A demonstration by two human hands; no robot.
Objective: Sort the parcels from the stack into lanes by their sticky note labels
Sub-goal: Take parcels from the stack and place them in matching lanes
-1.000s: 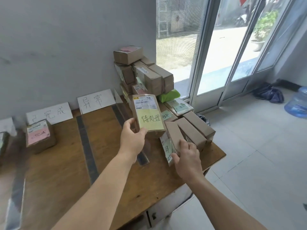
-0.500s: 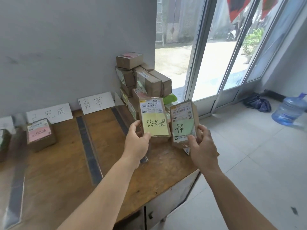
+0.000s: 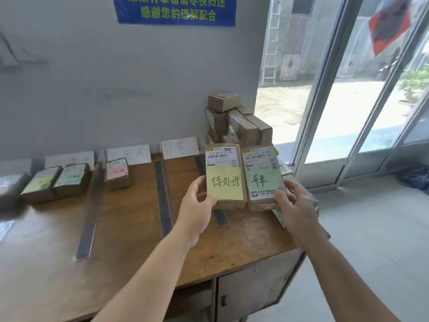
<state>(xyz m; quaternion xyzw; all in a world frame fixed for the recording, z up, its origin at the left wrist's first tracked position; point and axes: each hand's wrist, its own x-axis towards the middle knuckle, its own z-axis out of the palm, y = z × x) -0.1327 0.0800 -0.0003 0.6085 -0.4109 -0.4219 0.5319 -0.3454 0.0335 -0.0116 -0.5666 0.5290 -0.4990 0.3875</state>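
My left hand (image 3: 197, 205) grips a brown parcel with a yellow sticky note (image 3: 224, 175) by its lower left corner, label facing me. Right beside it, my right hand (image 3: 294, 203) grips a brown parcel with a green sticky note (image 3: 262, 175) by its lower right corner. Both are held upright above the wooden table (image 3: 116, 228), edges nearly touching. Behind them the stack of parcels (image 3: 236, 122) stands against the wall at the table's far right. Dark tape strips (image 3: 162, 194) split the table into lanes, each with a white paper sign (image 3: 179, 147) at the wall.
A parcel with a pink note (image 3: 117, 174) sits in the lane left of centre; several more parcels (image 3: 55, 182) lie in lanes farther left. More parcels lie under my right hand at the table's right edge. A glass door (image 3: 348, 89) is at the right, a blue poster (image 3: 174, 10) above.
My right hand picked a green-noted parcel up from the table's right side and raised it beside the yellow-noted one. The view tilted up and left, showing more lanes.
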